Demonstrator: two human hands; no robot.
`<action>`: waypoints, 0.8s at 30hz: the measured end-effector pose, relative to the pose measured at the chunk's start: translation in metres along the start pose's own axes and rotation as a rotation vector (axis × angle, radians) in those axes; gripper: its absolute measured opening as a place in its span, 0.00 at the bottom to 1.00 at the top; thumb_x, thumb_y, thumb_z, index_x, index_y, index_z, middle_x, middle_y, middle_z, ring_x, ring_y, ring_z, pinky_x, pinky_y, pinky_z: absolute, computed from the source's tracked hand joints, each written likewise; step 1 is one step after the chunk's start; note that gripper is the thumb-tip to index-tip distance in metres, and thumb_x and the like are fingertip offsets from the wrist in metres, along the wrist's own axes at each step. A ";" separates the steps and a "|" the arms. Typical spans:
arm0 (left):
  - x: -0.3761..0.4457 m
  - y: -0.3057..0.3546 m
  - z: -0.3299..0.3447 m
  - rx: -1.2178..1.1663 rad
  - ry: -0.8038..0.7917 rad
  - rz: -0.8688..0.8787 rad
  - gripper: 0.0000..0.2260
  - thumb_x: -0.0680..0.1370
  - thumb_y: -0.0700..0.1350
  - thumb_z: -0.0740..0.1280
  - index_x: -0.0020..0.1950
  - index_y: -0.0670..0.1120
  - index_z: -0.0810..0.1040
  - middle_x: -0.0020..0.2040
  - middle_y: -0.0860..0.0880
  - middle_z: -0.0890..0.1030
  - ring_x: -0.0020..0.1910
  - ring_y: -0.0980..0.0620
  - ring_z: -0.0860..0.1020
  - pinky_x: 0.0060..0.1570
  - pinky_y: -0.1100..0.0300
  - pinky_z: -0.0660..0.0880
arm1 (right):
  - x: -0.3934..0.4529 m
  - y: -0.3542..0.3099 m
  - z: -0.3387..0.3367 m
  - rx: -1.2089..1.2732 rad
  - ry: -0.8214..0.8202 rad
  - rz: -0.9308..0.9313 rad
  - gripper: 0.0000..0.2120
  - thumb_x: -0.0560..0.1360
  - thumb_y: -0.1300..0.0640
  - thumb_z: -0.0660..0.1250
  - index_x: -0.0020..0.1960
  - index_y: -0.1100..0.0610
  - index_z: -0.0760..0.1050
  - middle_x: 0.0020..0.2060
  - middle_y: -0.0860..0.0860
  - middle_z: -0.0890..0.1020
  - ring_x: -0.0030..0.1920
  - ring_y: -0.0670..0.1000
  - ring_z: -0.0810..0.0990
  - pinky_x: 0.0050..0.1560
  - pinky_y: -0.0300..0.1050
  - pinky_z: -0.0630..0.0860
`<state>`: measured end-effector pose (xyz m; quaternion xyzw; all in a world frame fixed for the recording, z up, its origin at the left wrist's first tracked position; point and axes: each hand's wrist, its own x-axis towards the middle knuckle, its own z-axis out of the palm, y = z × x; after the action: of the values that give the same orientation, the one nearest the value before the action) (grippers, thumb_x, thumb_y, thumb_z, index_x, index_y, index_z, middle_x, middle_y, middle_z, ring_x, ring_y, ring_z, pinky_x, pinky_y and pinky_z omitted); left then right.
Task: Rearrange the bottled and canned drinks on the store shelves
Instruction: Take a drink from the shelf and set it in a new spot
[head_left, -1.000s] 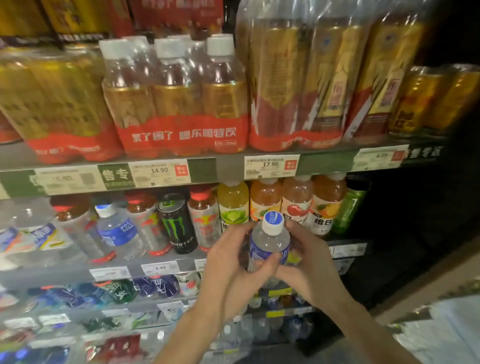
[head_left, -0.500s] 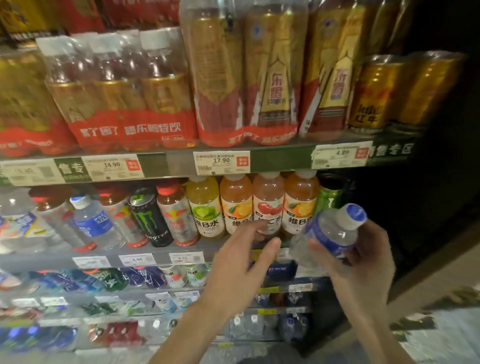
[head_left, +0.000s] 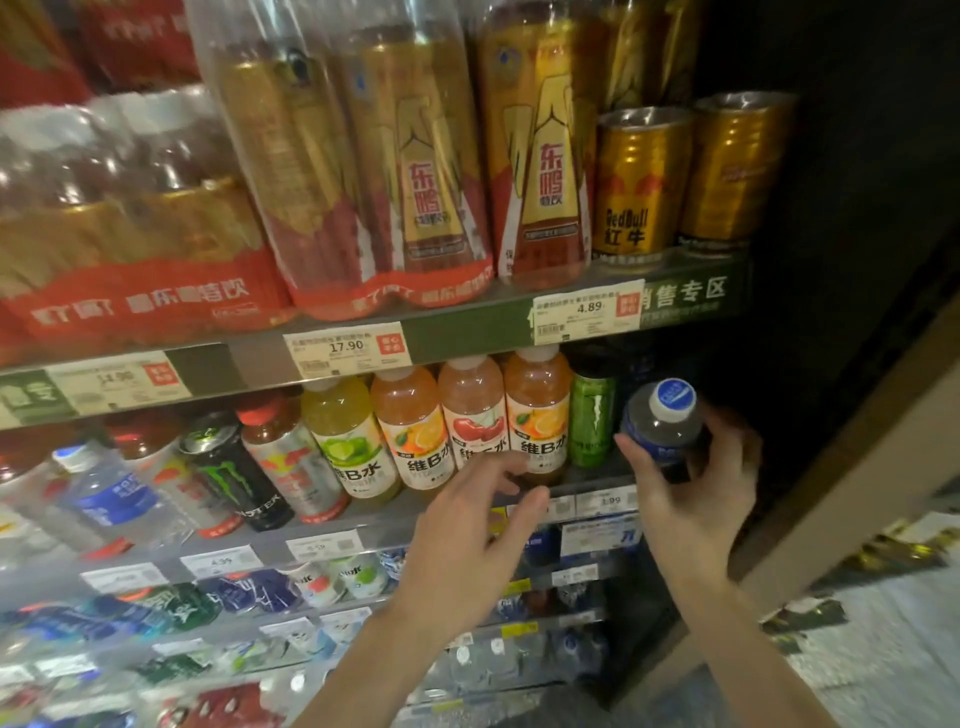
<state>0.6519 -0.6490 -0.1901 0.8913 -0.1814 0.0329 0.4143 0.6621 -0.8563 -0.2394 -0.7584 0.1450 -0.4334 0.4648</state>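
Here the right hand (head_left: 691, 499) grips a blue-labelled water bottle (head_left: 662, 423) just right of the green can (head_left: 592, 421) — left hand (head_left: 467, 540) loosely spread, holding nothing.

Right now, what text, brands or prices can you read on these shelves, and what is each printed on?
"RedBull 红牛": gold can, top shelf.
"东鹏": tall gold bottle.
"17.90": price tag.
"4.89": price tag.
"销售专区": green shelf strip.
"维B水": orange-label bottle.
"MONSTER": black can.
Lower tags and the cap of the bottle held by the right hand: blurred.

Dim store aisle: tiered metal shelving (head_left: 467, 332) with price tags, possibly speckled flooring (head_left: 883, 675) at right.
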 end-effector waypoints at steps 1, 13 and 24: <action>0.000 -0.001 0.001 0.003 0.001 0.004 0.18 0.80 0.63 0.60 0.65 0.56 0.75 0.54 0.61 0.78 0.55 0.65 0.77 0.52 0.58 0.78 | 0.000 0.003 0.002 0.015 0.000 0.015 0.33 0.66 0.56 0.82 0.67 0.59 0.74 0.64 0.58 0.75 0.64 0.56 0.77 0.63 0.58 0.77; -0.001 -0.016 -0.005 0.003 -0.017 -0.026 0.21 0.78 0.65 0.58 0.65 0.55 0.75 0.55 0.62 0.77 0.56 0.63 0.78 0.50 0.55 0.79 | 0.020 0.012 0.022 -0.019 -0.066 0.196 0.32 0.73 0.56 0.77 0.74 0.55 0.69 0.67 0.52 0.78 0.66 0.52 0.76 0.63 0.38 0.67; -0.009 -0.022 -0.004 0.002 -0.031 -0.023 0.21 0.78 0.65 0.58 0.65 0.56 0.74 0.58 0.62 0.77 0.58 0.62 0.78 0.52 0.53 0.79 | 0.027 0.013 0.033 -0.232 -0.083 0.023 0.28 0.74 0.57 0.76 0.69 0.65 0.71 0.64 0.65 0.74 0.62 0.66 0.76 0.58 0.56 0.74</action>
<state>0.6517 -0.6310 -0.2052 0.8941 -0.1772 0.0145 0.4111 0.7063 -0.8603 -0.2422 -0.8228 0.1835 -0.3763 0.3844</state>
